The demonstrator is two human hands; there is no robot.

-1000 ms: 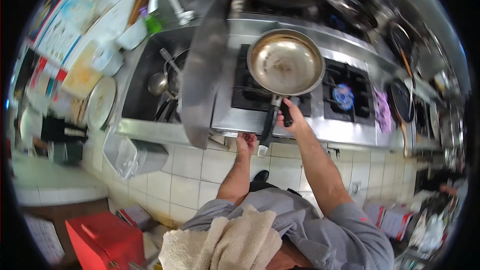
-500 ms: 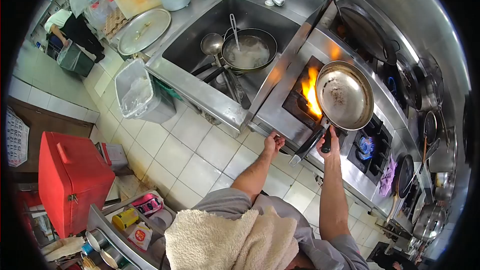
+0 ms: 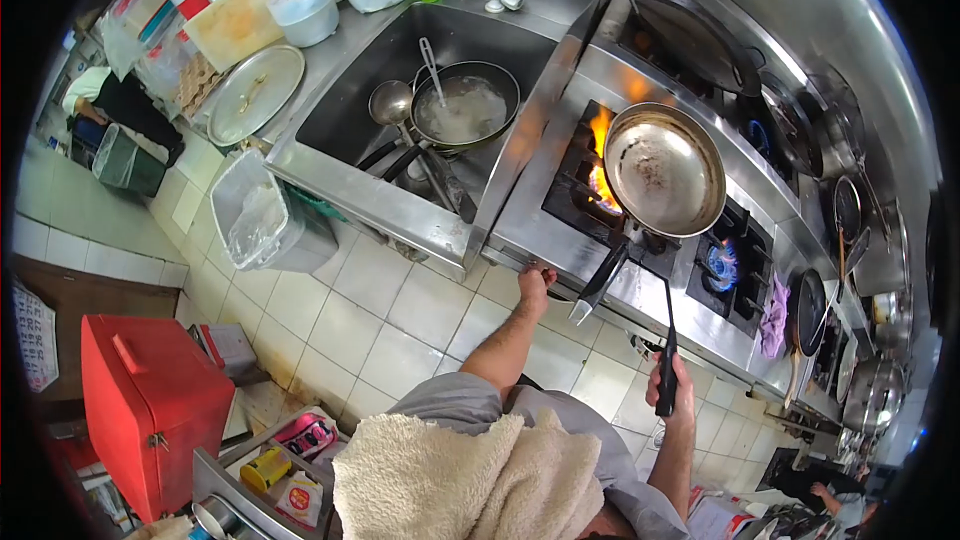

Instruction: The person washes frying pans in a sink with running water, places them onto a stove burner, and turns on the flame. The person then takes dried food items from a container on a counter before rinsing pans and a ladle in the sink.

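At the front edge of the stove [image 3: 515, 245], my left hand [image 3: 537, 283] has its fingers curled in against the front panel; what they grip is hidden. My right hand [image 3: 672, 390] is wrapped round the black handle of a stick lighter [image 3: 668, 365], its thin dark stem pointing up toward the stove. A steel frying pan [image 3: 664, 170] with a browned patch inside rests over the burners, its black handle toward me. Orange flame [image 3: 600, 165] rises from the burner at the pan's left side.
Blue flame burns on the right burner [image 3: 722, 265], with a purple cloth [image 3: 774, 315] beside it. In the sink [image 3: 345, 90] lie a ladle [image 3: 390, 102] and a dark pan [image 3: 505, 105] of cloudy water. A grey bin [image 3: 310, 235] and red box [image 3: 150, 400] stand left. Another person [image 3: 140, 105] bends beyond.
My right hand has drawn back from under the pan toward me, bringing out the lighter's stem. My left hand stays at the stove front. The orange flame looks smaller, and the view has shifted.
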